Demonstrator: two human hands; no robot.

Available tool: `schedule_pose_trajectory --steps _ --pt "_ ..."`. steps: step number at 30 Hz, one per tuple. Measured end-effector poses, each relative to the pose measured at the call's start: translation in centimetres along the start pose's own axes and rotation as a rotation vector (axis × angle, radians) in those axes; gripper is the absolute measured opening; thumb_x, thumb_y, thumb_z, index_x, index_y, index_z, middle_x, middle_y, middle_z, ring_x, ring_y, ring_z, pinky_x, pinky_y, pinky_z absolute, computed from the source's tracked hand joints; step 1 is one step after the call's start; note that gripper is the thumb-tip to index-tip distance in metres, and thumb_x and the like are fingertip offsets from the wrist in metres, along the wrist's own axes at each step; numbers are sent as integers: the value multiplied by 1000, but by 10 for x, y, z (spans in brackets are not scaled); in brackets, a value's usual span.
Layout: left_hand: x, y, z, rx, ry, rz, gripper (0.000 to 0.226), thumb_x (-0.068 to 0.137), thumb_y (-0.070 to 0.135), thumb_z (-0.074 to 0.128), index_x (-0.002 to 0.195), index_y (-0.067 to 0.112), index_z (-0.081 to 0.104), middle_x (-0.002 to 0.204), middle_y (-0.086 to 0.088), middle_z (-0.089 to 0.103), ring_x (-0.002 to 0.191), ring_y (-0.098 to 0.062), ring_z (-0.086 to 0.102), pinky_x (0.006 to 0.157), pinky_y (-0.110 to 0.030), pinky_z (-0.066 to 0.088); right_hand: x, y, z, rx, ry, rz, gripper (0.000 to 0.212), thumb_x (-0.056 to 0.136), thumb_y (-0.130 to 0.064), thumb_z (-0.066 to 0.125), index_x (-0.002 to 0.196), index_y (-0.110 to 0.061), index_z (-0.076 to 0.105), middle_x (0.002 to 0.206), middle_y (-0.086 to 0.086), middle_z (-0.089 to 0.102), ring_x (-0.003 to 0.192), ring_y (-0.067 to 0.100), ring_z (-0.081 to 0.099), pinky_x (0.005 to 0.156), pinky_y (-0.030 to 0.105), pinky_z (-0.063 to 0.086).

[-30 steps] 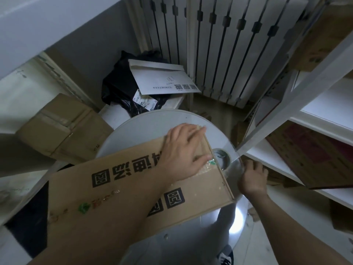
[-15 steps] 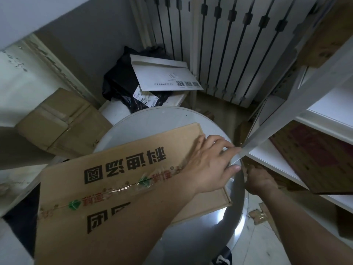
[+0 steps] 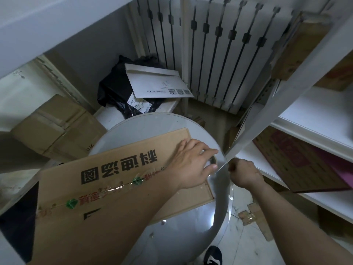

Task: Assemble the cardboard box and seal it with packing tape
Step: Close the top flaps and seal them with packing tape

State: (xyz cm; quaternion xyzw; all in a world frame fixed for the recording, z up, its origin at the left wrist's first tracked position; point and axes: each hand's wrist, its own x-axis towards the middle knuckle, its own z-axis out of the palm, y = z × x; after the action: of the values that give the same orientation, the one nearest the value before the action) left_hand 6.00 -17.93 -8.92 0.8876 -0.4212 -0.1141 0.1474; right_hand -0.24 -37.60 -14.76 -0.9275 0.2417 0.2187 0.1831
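Gripping the tape roll (image 3: pixel 213 160) beside the cardboard box (image 3: pixel 122 169), left fingers (image 3: pixel 208 151); right fingers (image 3: pixel 234 166) pinching its strip (image 3: pixel 222 167).

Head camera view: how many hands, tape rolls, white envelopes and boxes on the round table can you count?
Hands: 2 (left hand, right hand)
Tape roll: 1
White envelope: 1
Cardboard box on the round table: 1
Total: 5

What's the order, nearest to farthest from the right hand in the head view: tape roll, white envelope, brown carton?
From the right hand, pinching the tape strand:
1. Tape roll, just left of it, in the left hand.
2. White envelope, across the table, on the black bag.
3. Brown carton, far left, beyond the table.
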Motion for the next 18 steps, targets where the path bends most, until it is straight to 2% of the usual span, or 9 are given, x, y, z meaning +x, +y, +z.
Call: schedule_pose_trajectory --steps 2,5,9,12,14,15,18 --pt "-2 1 -4 -17 -7 -14 49 96 48 40 142 30 43 134 3 49 129 -20 33 113 -47 22 -9 1 -10 194 54 18 9 88 -20 53 87 -22 61 85 -1 59 83 22 55 63 27 42" --pt "-3 4 -12 -93 28 -36 49 95 49 41 141 32 44 132 5 50 125 -19 36 109 -44 27 -26 -2 -30 737 145 70 16 92 -16 52 77 -17 58 80 4 61 77 22 57 63 29 44" --pt "1 14 -34 -210 37 -89 49 96 45 45 144 36 39 134 4 49 125 -17 38 107 -39 33 -55 -28 -81 1177 158 36 22 92 -7 49 76 -19 57 73 4 50 65 15 47 61 28 38" --pt "2 25 -59 -481 50 -167 50 97 35 49 145 33 38 135 5 49 126 -13 41 106 -32 35 -80 -51 -113 1382 100 -23 21 93 -8 49 78 -20 56 75 3 57 63 14 52 65 29 43" --pt "-1 31 -78 -725 32 -209 44 97 30 47 141 29 43 131 7 54 122 -9 48 99 -23 38 -98 -67 -129 1497 86 -24 17 95 -11 49 83 -19 56 79 2 63 64 15 57 70 32 46" --pt "-3 34 -89 -827 15 -216 41 97 34 44 137 28 48 128 6 58 119 -9 52 97 -22 40 -108 -74 -138 1548 92 -22 14 95 -12 48 86 -19 56 80 2 64 64 15 58 71 33 47" --pt "-16 39 -116 -994 -14 -188 48 86 60 44 114 26 61 112 0 68 102 -13 65 94 -34 50 -132 -94 -154 1666 101 -14 8 98 -13 45 98 -14 54 81 5 65 64 16 61 67 33 50"
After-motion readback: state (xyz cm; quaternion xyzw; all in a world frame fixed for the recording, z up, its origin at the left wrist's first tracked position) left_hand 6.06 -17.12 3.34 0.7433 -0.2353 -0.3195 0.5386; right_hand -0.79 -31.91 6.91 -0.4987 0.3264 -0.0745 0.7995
